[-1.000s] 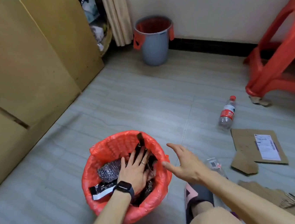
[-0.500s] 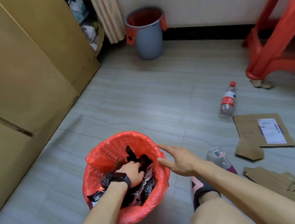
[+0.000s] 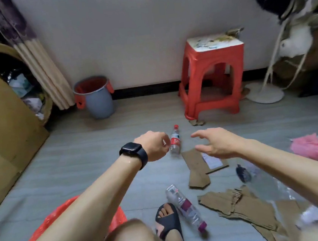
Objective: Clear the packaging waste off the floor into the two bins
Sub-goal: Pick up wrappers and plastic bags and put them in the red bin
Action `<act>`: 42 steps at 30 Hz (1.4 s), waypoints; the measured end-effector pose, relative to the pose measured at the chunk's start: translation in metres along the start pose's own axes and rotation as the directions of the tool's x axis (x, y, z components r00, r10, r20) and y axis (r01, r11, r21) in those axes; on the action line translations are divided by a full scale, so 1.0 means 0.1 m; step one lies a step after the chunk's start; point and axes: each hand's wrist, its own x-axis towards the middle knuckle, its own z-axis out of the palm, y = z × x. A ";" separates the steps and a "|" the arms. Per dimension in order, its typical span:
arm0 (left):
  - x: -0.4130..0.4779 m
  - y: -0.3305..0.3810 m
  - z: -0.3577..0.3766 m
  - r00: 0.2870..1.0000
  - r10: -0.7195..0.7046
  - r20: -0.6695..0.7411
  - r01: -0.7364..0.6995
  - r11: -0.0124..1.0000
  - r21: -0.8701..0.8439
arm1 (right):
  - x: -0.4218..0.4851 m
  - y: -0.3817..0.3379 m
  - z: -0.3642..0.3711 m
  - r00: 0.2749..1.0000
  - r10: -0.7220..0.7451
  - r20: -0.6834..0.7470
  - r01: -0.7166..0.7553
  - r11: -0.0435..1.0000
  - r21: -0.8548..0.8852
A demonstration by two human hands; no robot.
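A person crouched on a tiled floor (image 3: 91, 157) reaches both arms forward over scattered packaging waste, apparently between loads and going for the next piece. The right hand (image 3: 216, 143) is spread wide and holds nothing, hovering above a flat piece of cardboard (image 3: 195, 163) with a white label. The left hand (image 3: 153, 145), a black watch on its wrist, shows its back with the fingers curled under; whether they hold anything cannot be told. A clear bottle (image 3: 175, 141) with a red cap lies near the middle of the floor, between the two hands and just beside the left knuckles; contact cannot be judged. A crushed bottle (image 3: 186, 208) lies beside the sandalled foot, torn cardboard (image 3: 243, 207) toward the floor's near right corner. The red-bagged bin (image 3: 66, 216) sits at the near edge under the left arm; the grey bin (image 3: 97, 96) stands at the far edge by the wall, left of a red stool (image 3: 211, 74). The next move likely calls for closing on bottle or cardboard, then carrying it to a bin.
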 end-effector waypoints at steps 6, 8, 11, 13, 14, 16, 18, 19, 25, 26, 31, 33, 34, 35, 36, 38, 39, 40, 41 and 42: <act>0.58 1.45 0.41 0.960 0.247 0.132 -0.250 0.968 0.007 | -1.26 1.40 -0.29 0.878 0.413 -0.242 -0.296 0.866 0.403; 0.66 1.82 0.74 0.931 0.301 0.209 -0.308 0.951 0.001 | -1.67 1.85 -0.16 0.778 0.544 -0.314 -0.344 0.787 0.512; 0.72 2.18 1.24 0.888 0.344 0.305 -0.363 0.932 0.006 | -2.17 2.32 0.18 0.660 0.678 -0.324 -0.410 0.686 0.602; 0.79 2.38 1.57 0.862 0.351 0.366 -0.378 0.926 0.001 | -2.46 2.57 0.50 0.596 0.765 -0.245 -0.466 0.578 0.670; 0.84 2.50 1.75 0.846 0.350 0.402 -0.382 0.924 0.001 | -2.60 2.70 0.69 0.566 0.800 -0.196 -0.493 0.520 0.698; 0.91 2.63 2.03 0.821 0.340 0.458 -0.383 0.924 0.000 | -2.77 2.88 1.05 0.527 0.842 -0.113 -0.546 0.437 0.714; 1.06 2.77 2.34 0.799 0.333 0.501 -0.386 0.922 0.002 | -2.85 3.11 1.37 0.502 0.865 0.007 -0.624 0.357 0.696; 1.11 2.78 2.45 0.798 0.322 0.510 -0.373 0.928 -0.003 | -2.85 3.16 1.49 0.495 0.868 0.048 -0.655 0.336 0.677; 1.69 2.78 3.35 0.812 0.183 0.554 -0.222 0.975 0.003 | -2.62 3.54 2.28 0.468 0.832 0.299 -0.871 0.376 0.316; 1.75 2.75 3.38 0.834 0.159 0.529 -0.183 0.983 -0.006 | -2.58 3.53 2.31 0.471 0.830 0.299 -0.876 0.399 0.272; 2.20 2.69 3.84 0.930 -0.003 0.367 0.055 0.990 -0.133 | -2.36 3.66 2.80 0.504 0.835 0.222 -0.864 0.485 0.138; 2.36 2.67 3.99 0.948 -0.083 0.309 0.150 0.968 -0.199 | -2.30 3.67 2.98 0.512 0.847 0.142 -0.859 0.504 0.090; 2.41 2.66 4.03 0.947 -0.117 0.298 0.188 0.957 -0.220 | -2.29 3.67 3.04 0.516 0.850 0.107 -0.856 0.509 0.087; 2.46 2.66 4.08 0.943 -0.149 0.297 0.221 0.949 -0.226 | -2.28 3.69 3.09 0.517 0.854 0.067 -0.856 0.511 0.081; 2.50 2.67 4.12 0.938 -0.178 0.299 0.249 0.944 -0.219 | -2.28 3.70 3.11 0.516 0.856 0.029 -0.855 0.514 0.064; 2.55 2.71 4.17 0.927 -0.228 0.297 0.301 0.926 -0.228 | -2.26 3.71 3.07 0.530 0.848 0.009 -0.848 0.530 0.033; 2.56 2.73 4.18 0.924 -0.244 0.296 0.326 0.906 -0.271 | -2.25 3.71 3.05 0.531 0.847 0.011 -0.847 0.530 0.029; 2.57 2.75 4.20 0.922 -0.247 0.298 0.343 0.879 -0.330 | -2.25 3.71 3.04 0.526 0.850 0.017 -0.850 0.526 0.016; 2.58 2.76 4.20 0.924 -0.238 0.298 0.344 0.858 -0.382 | -2.24 3.72 3.05 0.524 0.852 0.026 -0.852 0.524 -0.002; 2.60 2.78 4.21 0.930 -0.223 0.294 0.334 0.845 -0.417 | -2.22 3.72 3.04 0.514 0.857 0.047 -0.857 0.515 -0.017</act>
